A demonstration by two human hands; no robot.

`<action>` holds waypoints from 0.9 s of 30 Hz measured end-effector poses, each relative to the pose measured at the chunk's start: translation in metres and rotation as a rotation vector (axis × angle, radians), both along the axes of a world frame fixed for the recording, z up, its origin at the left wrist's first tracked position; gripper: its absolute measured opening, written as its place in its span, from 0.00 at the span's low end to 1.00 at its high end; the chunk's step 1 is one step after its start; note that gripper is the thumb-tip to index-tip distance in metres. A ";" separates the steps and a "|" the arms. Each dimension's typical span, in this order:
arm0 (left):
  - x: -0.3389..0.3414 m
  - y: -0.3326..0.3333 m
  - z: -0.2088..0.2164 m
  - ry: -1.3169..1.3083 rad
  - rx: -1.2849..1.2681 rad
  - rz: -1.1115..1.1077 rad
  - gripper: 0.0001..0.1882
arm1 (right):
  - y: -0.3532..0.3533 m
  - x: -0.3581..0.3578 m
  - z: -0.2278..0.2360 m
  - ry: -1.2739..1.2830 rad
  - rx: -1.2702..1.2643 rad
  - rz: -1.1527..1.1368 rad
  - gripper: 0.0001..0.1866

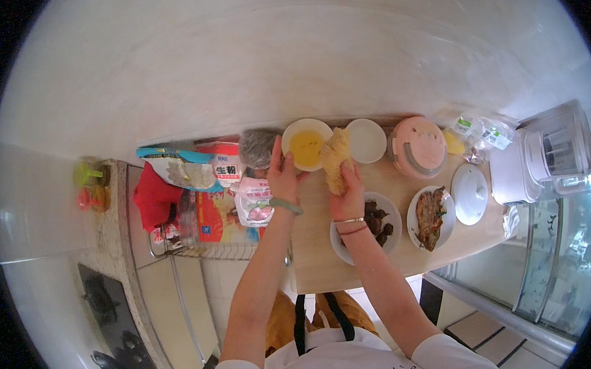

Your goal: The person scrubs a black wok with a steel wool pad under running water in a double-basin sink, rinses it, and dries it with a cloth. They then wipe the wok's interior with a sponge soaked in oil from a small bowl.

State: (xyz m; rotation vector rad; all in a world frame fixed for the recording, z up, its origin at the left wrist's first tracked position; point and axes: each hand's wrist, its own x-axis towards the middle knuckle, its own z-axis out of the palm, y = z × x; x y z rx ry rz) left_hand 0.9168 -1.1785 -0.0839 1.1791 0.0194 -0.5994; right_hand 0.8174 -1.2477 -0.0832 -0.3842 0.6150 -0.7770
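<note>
A white bowl point(287, 134) with clear yellow liquid in it stands at the back of the wooden table. My left hand point(285, 177) is at the bowl's near left side, its fingers around the rim. My right hand point(350, 195) is closed around the lower end of a long, pale yellow, rough-textured piece point(337, 161); what it is made of I cannot tell. The piece stands upright in view, its left edge overlapping the bowl's right rim. Right behind it is a white dish point(367, 141). Below my right wrist, a white bowl point(344, 251) of dark brown chunks is partly covered by my forearm.
On the right are a plate with a browned fish point(430, 217), a white lid point(469, 195), a pink lunch box point(419, 148), plastic bags point(480, 133) and a white blender point(520, 163). Packaged bags point(254, 202) and a red cloth point(154, 197) crowd the left; a stove point(111, 315) lies beyond.
</note>
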 end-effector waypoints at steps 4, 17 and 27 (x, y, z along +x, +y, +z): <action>-0.012 0.003 0.011 -0.044 0.053 0.034 0.26 | 0.009 -0.009 0.018 0.081 0.043 0.017 0.20; -0.087 0.121 0.100 0.075 -0.449 0.327 0.31 | 0.126 -0.026 0.083 -0.161 0.006 0.456 0.24; -0.156 0.342 0.149 -0.159 -0.486 0.843 0.31 | 0.342 -0.048 0.138 -0.302 -0.072 1.013 0.25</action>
